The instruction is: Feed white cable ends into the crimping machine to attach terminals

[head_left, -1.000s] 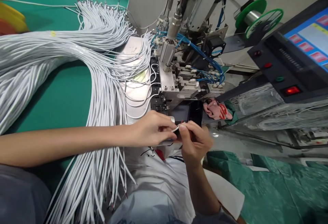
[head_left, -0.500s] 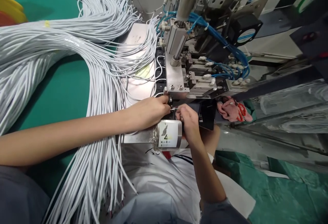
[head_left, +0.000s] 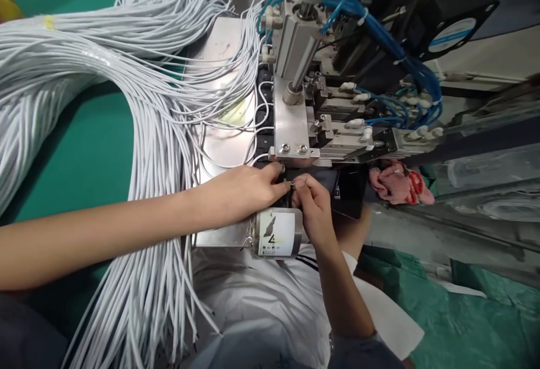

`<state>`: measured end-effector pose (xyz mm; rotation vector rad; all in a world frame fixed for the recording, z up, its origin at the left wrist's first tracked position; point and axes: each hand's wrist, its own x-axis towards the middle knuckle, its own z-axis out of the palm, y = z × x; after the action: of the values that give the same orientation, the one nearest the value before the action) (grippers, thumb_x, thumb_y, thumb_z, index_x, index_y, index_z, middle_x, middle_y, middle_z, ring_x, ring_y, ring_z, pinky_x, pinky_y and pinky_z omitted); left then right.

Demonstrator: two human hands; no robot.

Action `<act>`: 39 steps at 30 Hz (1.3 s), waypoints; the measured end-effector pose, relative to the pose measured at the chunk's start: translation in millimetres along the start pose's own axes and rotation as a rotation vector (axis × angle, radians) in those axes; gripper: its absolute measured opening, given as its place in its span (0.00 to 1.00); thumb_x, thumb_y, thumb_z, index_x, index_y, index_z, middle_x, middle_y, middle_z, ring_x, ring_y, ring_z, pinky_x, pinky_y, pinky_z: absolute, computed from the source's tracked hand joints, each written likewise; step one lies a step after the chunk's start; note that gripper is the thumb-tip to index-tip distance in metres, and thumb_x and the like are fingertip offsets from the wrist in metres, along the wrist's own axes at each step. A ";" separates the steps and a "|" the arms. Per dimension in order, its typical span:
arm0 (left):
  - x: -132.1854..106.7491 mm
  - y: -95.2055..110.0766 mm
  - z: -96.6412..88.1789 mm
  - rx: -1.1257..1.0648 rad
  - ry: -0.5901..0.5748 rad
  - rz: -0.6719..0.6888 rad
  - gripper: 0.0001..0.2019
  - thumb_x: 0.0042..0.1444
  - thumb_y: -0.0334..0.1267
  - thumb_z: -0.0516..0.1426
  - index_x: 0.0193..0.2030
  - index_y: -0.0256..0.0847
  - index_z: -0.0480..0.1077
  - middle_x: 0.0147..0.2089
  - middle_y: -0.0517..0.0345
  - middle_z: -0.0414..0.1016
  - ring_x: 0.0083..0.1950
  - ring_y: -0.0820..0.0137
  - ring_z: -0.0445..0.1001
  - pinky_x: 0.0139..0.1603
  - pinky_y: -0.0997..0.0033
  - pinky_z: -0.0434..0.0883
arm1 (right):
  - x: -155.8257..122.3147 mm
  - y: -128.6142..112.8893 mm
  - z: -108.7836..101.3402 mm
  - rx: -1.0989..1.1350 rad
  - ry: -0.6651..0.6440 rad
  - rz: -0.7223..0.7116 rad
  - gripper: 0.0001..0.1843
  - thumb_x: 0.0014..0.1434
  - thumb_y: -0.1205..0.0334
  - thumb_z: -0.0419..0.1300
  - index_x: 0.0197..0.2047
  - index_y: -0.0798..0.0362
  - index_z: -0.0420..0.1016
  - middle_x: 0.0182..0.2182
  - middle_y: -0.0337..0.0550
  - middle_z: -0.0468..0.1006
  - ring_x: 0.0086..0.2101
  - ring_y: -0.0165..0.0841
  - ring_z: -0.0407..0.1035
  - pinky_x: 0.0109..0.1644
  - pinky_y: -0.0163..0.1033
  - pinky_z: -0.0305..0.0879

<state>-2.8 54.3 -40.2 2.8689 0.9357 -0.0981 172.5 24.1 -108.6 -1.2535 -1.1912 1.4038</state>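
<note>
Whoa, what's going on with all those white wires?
A person is working with both hands at the front edge of a metal machine. The right hand pinches at a tiny wire end, and the left hand's fingertips are right by it; whether they grip it too is hard to see. Lots of white wires lie in big bundles across the green table, and a few curve up to the machine's black blocks.

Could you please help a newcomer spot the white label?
In the picture, find the pneumatic machine, then the right hand below it. Down and left from there lies the white label, distinguished by its dark ragged patch and triangle mark.
</note>
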 end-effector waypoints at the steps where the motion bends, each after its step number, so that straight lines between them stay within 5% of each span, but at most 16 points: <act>1: 0.3 0.0 -1.0 0.010 -0.013 0.003 0.17 0.59 0.28 0.49 0.54 0.36 0.67 0.45 0.46 0.69 0.27 0.73 0.73 0.26 0.74 0.68 | 0.4 -0.4 -0.4 -0.033 -0.002 -0.015 0.16 0.63 0.52 0.52 0.27 0.51 0.61 0.19 0.31 0.56 0.21 0.25 0.51 0.25 0.32 0.49; 10: -0.3 -0.9 1.0 0.020 0.004 0.025 0.18 0.57 0.28 0.49 0.54 0.35 0.67 0.47 0.44 0.69 0.28 0.72 0.72 0.25 0.73 0.65 | 1.5 -2.0 3.2 -0.121 0.032 -0.051 0.17 0.61 0.50 0.52 0.26 0.51 0.60 0.19 0.31 0.51 0.21 0.26 0.46 0.24 0.34 0.46; 18: -16.3 4.7 -23.9 0.076 -0.030 -0.133 0.05 0.48 0.27 0.54 0.26 0.35 0.71 0.25 0.54 0.69 0.23 0.71 0.67 0.23 0.71 0.58 | 6.7 2.5 4.6 -0.114 0.087 -0.043 0.17 0.60 0.51 0.53 0.24 0.51 0.57 0.19 0.31 0.51 0.21 0.26 0.46 0.25 0.33 0.47; 24: -16.5 -1.3 -17.4 0.084 0.021 -0.285 0.11 0.50 0.23 0.50 0.34 0.34 0.73 0.27 0.50 0.71 0.25 0.68 0.69 0.23 0.71 0.55 | -47.9 -23.3 26.8 -0.249 0.608 -0.338 0.13 0.62 0.60 0.51 0.25 0.51 0.65 0.19 0.33 0.59 0.20 0.27 0.53 0.24 0.34 0.51; 26: -14.6 -5.8 -15.6 0.074 0.060 -0.338 0.13 0.50 0.22 0.49 0.36 0.33 0.73 0.28 0.48 0.72 0.29 0.64 0.72 0.26 0.69 0.58 | -74.3 -25.3 45.0 -0.389 0.473 -0.362 0.08 0.59 0.63 0.55 0.29 0.51 0.72 0.19 0.35 0.67 0.20 0.27 0.58 0.26 0.35 0.55; 29: -13.2 -9.2 -16.4 0.006 0.108 -0.336 0.13 0.50 0.22 0.49 0.34 0.33 0.73 0.29 0.47 0.73 0.34 0.63 0.73 0.30 0.67 0.62 | -96.9 -14.5 77.1 -0.506 -0.080 -0.196 0.05 0.56 0.63 0.58 0.35 0.51 0.75 0.22 0.38 0.75 0.23 0.31 0.67 0.30 0.36 0.61; 31: -13.6 -6.0 -18.1 -0.045 0.134 -0.282 0.12 0.50 0.22 0.50 0.33 0.34 0.73 0.29 0.48 0.73 0.34 0.64 0.73 0.32 0.66 0.63 | -98.7 -1.5 98.1 -0.430 -0.301 -0.061 0.07 0.59 0.62 0.55 0.37 0.51 0.74 0.25 0.39 0.76 0.28 0.33 0.69 0.33 0.36 0.63; 35: -16.6 14.0 -17.8 -0.157 0.142 -0.090 0.08 0.52 0.26 0.52 0.31 0.36 0.72 0.28 0.51 0.73 0.28 0.67 0.72 0.27 0.67 0.61 | -93.7 21.2 124.9 -0.114 -0.412 0.074 0.15 0.63 0.60 0.48 0.28 0.52 0.69 0.23 0.37 0.71 0.27 0.31 0.67 0.32 0.34 0.65; 39: -20.9 35.5 -13.5 -0.345 0.127 0.126 0.09 0.58 0.33 0.52 0.30 0.40 0.71 0.33 0.55 0.74 0.28 0.71 0.71 0.23 0.69 0.60 | -103.6 24.0 117.7 -0.192 -0.235 -0.032 0.10 0.61 0.62 0.52 0.34 0.54 0.73 0.28 0.42 0.75 0.33 0.36 0.70 0.40 0.38 0.68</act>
<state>1.6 15.5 -21.3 2.6243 0.7070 0.2370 65.4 -92.9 -113.6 -1.2166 -1.5296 1.4704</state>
